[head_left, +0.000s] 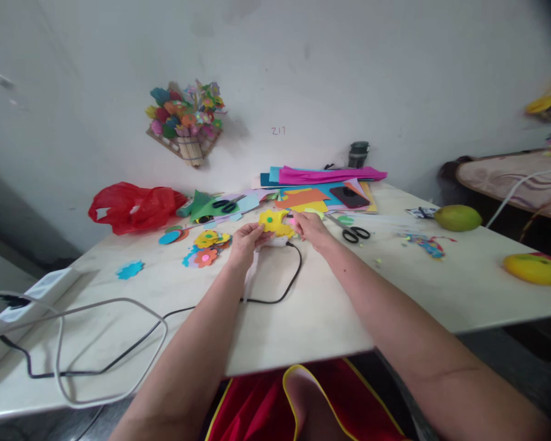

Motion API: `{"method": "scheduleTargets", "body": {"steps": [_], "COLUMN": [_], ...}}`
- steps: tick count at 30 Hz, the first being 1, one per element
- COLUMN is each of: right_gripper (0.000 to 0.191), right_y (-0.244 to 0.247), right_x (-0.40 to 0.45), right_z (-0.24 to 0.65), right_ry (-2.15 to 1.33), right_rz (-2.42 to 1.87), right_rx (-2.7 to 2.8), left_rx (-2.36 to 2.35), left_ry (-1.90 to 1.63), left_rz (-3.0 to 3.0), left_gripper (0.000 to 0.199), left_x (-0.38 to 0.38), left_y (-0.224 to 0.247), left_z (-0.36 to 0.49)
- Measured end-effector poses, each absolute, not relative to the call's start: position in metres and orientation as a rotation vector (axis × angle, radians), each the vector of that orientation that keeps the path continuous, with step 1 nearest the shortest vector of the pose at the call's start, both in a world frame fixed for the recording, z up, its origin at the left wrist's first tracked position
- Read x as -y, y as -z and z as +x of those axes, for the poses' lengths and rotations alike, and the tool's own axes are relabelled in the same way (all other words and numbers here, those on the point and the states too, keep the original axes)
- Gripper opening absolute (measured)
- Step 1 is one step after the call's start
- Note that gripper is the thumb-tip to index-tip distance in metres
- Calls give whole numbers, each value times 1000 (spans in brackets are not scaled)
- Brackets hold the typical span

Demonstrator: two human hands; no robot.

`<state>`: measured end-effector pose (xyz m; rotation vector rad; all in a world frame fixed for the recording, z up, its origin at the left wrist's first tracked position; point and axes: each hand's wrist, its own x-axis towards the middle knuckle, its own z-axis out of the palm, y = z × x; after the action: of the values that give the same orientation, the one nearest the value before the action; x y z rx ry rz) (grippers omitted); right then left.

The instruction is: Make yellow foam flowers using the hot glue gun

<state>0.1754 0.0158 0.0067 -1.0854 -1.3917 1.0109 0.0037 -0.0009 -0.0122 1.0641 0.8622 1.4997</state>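
Note:
My left hand pinches a yellow flower cut-out with a green dot at its centre. Close by on the right, my right hand is closed, its fingers at the flower's edge. A small dark tip shows at those fingers, too small to name. Under both hands lies a white glue gun, partly hidden, with a black cord and a clear glue stick at its back. Left of my hands are finished yellow flowers and an orange flower with a pink centre.
Black-handled scissors lie right of my hands, another pair behind. Coloured sheets, a phone and a red bag line the back. A power strip with looping cables sits left; a green mango lies right.

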Motion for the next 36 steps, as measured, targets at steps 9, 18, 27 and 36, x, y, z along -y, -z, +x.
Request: {"method": "scheduleTargets", "body": {"steps": [9,18,27,36], "right_gripper": [15,37,33,35], "right_y": [-16,-11,1,0], "right_x": [-15,-15,-18,-16], "right_z": [198,183,167,166], "right_ry": [-1059,-1201,-1264,-1250], "right_rz": [-1244,-982,-914,-938], "right_rx": [1689,1482,1382,1451], "left_rx": [-853,-855,-880,-908], "left_ry": [-1446,-1355,-1241,-1209], "left_rz": [1101,1170,1311,1358], "left_gripper": [32,33,33,33], "left_x": [4,7,13,11], "left_y": [9,10,8,7], "left_z": [5,8,15,13]}}
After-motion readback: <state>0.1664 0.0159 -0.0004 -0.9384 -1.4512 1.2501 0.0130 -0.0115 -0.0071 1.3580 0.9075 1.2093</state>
